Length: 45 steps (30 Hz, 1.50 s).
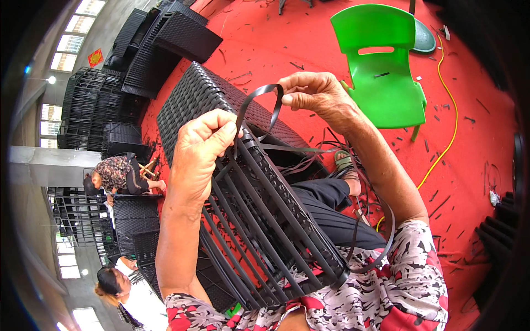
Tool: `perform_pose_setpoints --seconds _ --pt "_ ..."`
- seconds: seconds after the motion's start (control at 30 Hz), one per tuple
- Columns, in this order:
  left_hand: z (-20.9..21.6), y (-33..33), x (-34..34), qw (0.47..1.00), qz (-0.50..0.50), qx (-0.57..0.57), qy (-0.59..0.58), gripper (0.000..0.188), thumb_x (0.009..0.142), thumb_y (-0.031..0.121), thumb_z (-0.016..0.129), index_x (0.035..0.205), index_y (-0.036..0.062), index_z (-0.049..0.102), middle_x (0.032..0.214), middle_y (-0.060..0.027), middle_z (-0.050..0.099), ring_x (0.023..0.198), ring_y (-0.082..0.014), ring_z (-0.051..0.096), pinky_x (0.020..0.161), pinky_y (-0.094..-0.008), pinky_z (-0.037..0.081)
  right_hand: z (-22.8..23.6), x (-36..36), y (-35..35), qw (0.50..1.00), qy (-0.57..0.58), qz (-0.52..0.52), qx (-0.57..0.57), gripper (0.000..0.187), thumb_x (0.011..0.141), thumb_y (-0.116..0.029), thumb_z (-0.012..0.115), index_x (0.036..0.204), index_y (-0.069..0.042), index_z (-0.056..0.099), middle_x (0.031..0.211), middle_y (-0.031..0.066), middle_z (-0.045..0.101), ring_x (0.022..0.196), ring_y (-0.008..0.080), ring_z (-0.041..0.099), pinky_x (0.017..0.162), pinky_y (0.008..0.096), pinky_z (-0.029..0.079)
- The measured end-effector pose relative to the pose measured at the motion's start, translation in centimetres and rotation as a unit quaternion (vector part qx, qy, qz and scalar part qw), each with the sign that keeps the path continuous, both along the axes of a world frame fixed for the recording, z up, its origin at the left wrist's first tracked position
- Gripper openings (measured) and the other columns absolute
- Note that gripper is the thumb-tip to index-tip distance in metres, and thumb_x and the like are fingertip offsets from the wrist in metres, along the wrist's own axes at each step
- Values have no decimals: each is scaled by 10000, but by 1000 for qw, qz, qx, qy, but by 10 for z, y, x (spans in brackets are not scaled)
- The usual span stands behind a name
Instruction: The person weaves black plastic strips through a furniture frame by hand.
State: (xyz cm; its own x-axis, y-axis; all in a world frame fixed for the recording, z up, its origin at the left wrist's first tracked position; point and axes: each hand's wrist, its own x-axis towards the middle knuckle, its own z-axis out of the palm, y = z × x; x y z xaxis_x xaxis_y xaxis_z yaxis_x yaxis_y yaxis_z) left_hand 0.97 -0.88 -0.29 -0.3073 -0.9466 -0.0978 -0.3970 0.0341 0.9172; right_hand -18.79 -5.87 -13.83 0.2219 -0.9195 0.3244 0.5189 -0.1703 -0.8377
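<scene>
A flat black weaving strip [258, 91] arches between my two raised hands above a black woven furniture frame [265, 220]. My left hand [203, 146] pinches the strip close to the frame's upper corner. Thumb and forefinger of my right hand [314, 94] grip the strip's other side, a little higher and to the right. The frame leans across my lap; its near face shows bare parallel bars, while its far part [201, 91] is densely woven. Loose strips [309, 151] trail from the frame's side toward my foot and along my right arm.
A green plastic chair [381, 77] stands far right on the red floor [464, 143], near a yellow cable [455, 121]. Strip scraps litter the floor. Stacked black woven furniture [160, 44] fills the far left. One person [118, 174] sits bent over at left; another [135, 298] is lower left.
</scene>
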Motion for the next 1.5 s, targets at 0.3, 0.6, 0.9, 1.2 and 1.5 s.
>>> perform_pose_setpoints --seconds 0.3,0.6,0.9,1.2,1.5 --pt "0 3 5 1000 -9 -1 25 191 895 200 587 822 24 599 861 -27 588 721 -56 462 643 -186 333 10 7 9 999 2 42 21 169 857 -192 666 888 -26 679 782 11 656 760 94 575 699 250 467" --pt "-2 2 12 996 4 13 89 220 941 212 551 871 19 628 856 -25 613 723 -49 494 637 -187 346 9 8 9 974 -131 187 -15 216 910 -225 595 869 -14 619 816 49 619 833 160 586 800 304 452" --pt "12 46 55 962 152 -217 65 173 906 125 603 991 -25 623 939 -101 648 786 -125 611 638 -224 454 18 16 24 998 -57 38 14 259 927 -231 565 1058 -16 627 841 33 622 812 122 567 770 259 437" --pt "-63 113 166 924 337 -171 49 184 906 165 610 887 -16 638 776 -51 627 625 -103 547 565 -222 425 15 27 39 997 -64 -6 36 627 756 -212 750 1290 -18 485 1182 111 599 1138 209 519 1000 358 361" --pt "-108 140 158 904 415 -84 60 83 906 45 573 878 4 640 759 12 593 626 -39 471 574 -184 365 7 39 49 972 -179 72 131 426 818 -64 669 1211 36 537 1100 136 655 1059 184 602 997 315 415"
